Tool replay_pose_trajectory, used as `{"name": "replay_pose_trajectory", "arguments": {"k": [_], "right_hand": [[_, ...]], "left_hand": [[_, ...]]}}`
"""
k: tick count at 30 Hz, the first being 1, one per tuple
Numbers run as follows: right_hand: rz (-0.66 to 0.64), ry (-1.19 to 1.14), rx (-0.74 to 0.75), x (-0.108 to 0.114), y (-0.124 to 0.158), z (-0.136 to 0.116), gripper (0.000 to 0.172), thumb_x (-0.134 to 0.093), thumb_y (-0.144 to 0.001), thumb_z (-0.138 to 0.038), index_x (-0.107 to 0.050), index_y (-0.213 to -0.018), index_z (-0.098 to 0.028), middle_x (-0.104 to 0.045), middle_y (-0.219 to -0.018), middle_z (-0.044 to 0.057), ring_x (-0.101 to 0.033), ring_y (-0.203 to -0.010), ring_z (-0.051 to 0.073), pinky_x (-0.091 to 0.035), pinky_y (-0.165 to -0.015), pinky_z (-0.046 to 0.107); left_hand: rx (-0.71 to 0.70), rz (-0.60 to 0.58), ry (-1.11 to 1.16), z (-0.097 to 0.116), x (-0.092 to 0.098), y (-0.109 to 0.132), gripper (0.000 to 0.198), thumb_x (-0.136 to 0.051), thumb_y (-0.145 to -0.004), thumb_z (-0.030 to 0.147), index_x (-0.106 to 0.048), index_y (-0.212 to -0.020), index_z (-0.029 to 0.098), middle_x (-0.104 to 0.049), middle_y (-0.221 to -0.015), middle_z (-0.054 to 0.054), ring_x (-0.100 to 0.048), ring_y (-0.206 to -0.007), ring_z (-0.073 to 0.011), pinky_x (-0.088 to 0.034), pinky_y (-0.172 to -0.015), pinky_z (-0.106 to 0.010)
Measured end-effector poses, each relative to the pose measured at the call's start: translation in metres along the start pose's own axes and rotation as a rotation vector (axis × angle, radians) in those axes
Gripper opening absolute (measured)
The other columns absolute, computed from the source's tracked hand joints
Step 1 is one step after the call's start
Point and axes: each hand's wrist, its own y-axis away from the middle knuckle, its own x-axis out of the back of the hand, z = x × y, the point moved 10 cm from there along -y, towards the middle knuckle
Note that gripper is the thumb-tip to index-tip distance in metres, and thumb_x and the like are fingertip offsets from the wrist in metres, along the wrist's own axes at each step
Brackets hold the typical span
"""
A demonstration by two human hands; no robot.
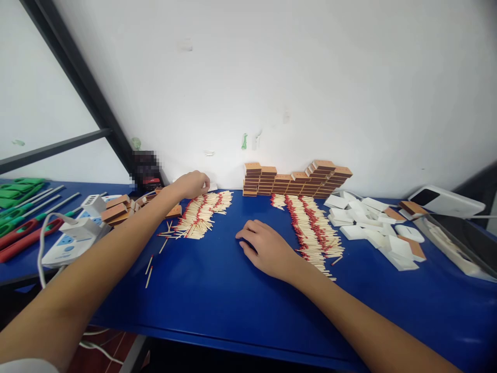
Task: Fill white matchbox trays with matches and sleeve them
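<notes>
The step in hand appears to be a reach by the left hand (199, 182) among the match things at the back of the blue tabletop (217, 295). With the clock's centre between the two match groups, that hand is at 11 o'clock, just beyond the left-hand matches (196, 220) at 10. Its fingers curl downward beside a white piece (212, 187), probably a matchbox tray; the fingertips are hidden, so whether it grips anything cannot be told. As a judgement, the next move calls for a light, raised wrist, since loose matchsticks lie close by and could scatter.

The left forearm (116, 248) stretches long from 8 o'clock. The right hand (267, 247) lies palm down at 4 o'clock, fingers slightly bent and parted, holding nothing visible, its forearm (337, 303) slanting in from the same side.

The right-hand matches (310, 228) run at 3 o'clock, white trays (365, 212) farther out. Stacked matchboxes (281, 184) stand between 1 and 2, loose matchboxes (116, 210) at 9.
</notes>
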Motion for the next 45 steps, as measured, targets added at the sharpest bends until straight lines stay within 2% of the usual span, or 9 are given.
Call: {"name": "replay_pose_trajectory", "arguments": {"k": [5, 10, 12, 16, 19, 23, 30, 36, 45], "right_hand": [[0.018, 0.008, 0.009, 0.001, 0.001, -0.001, 0.022, -0.052, -0.103, -0.017, -0.071, -0.113, -0.017, -0.066, -0.108, 0.011, -0.060, -0.102, 0.025, -0.051, -0.096, 0.043], [0.038, 0.039, -0.058, 0.003, -0.001, 0.006, 0.021, -0.053, -0.102, -0.017, -0.073, -0.108, -0.019, -0.070, -0.104, 0.009, -0.063, -0.100, 0.024, -0.049, -0.093, 0.040], [0.078, 0.070, -0.168, 0.010, -0.001, 0.019, 0.021, -0.053, -0.101, -0.016, -0.073, -0.102, -0.019, -0.072, -0.098, 0.007, -0.064, -0.096, 0.024, -0.048, -0.089, 0.039], [0.167, 0.112, -0.330, 0.023, 0.001, 0.042, 0.020, -0.054, -0.100, -0.016, -0.073, -0.094, -0.020, -0.073, -0.092, 0.006, -0.065, -0.087, 0.022, -0.045, -0.081, 0.037], [0.174, 0.079, -0.357, 0.021, 0.002, 0.047, 0.019, -0.056, -0.099, -0.016, -0.073, -0.092, -0.020, -0.072, -0.090, 0.005, -0.064, -0.081, 0.020, -0.044, -0.077, 0.035], [0.176, 0.010, -0.276, 0.017, 0.001, 0.033, 0.019, -0.055, -0.099, -0.015, -0.073, -0.094, -0.020, -0.072, -0.088, 0.004, -0.064, -0.083, 0.020, -0.045, -0.079, 0.035], [0.103, -0.241, -0.002, 0.014, 0.003, -0.020, 0.021, -0.066, -0.098, -0.033, -0.070, -0.116, -0.022, -0.068, -0.109, 0.007, -0.065, -0.098, 0.021, -0.050, -0.090, 0.035], [0.058, -0.194, 0.047, 0.012, 0.005, -0.034, 0.013, -0.069, -0.092, -0.023, -0.065, -0.105, -0.023, -0.063, -0.112, 0.008, -0.062, -0.098, 0.022, -0.051, -0.087, 0.037], [0.152, -0.020, -0.086, 0.012, 0.001, 0.005, 0.010, -0.060, -0.098, -0.017, -0.067, -0.090, -0.021, -0.065, -0.098, 0.007, -0.061, -0.094, 0.023, -0.049, -0.087, 0.039]], "left_hand": [[0.011, 0.062, -0.028, 0.018, 0.021, 0.023, 0.029, -0.054, -0.089, 0.028, -0.076, -0.102, 0.016, -0.075, -0.091, -0.010, -0.064, -0.077, -0.0203, -0.039, -0.066, -0.029], [-0.021, 0.102, -0.039, 0.071, 0.039, 0.086, 0.025, -0.048, -0.098, 0.027, -0.071, -0.100, 0.018, -0.073, -0.090, -0.008, -0.064, -0.075, -0.0202, -0.038, -0.063, -0.030], [-0.043, 0.132, -0.083, 0.100, 0.034, 0.121, 0.030, -0.042, -0.103, 0.029, -0.069, -0.099, 0.018, -0.073, -0.094, -0.008, -0.065, -0.076, -0.0220, -0.038, -0.061, -0.032], [-0.196, 0.088, -0.047, 0.156, -0.009, 0.182, 0.030, -0.039, -0.108, 0.024, -0.069, -0.104, 0.020, -0.071, -0.092, -0.005, -0.068, -0.072, -0.0203, -0.043, -0.060, -0.031], [-0.240, 0.203, 0.024, 0.170, -0.024, 0.209, 0.030, -0.038, -0.110, 0.024, -0.068, -0.112, 0.020, -0.071, -0.092, -0.004, -0.071, -0.077, -0.0197, -0.048, -0.062, -0.030], [-0.127, 0.519, 0.071, 0.139, -0.004, 0.246, 0.030, -0.048, -0.109, 0.035, -0.061, -0.134, 0.023, -0.074, -0.107, -0.004, -0.073, -0.091, -0.0186, -0.054, -0.077, -0.029], [0.527, 0.409, 0.037, 0.022, -0.004, 0.317, 0.046, -0.055, -0.094, 0.068, -0.069, -0.103, 0.026, -0.063, -0.078, 0.001, -0.060, -0.058, -0.0163, -0.040, -0.051, -0.029], [0.489, 0.296, 0.189, 0.031, -0.030, 0.322, 0.046, -0.055, -0.092, 0.071, -0.070, -0.095, 0.027, -0.062, -0.074, 0.002, -0.057, -0.057, -0.0143, -0.045, -0.055, -0.028], [0.609, 0.263, 0.148, 0.034, -0.037, 0.301, 0.043, -0.044, -0.098, 0.061, -0.065, -0.106, 0.024, -0.068, -0.088, -0.003, -0.065, -0.068, -0.0214, -0.043, -0.058, -0.032]]}}
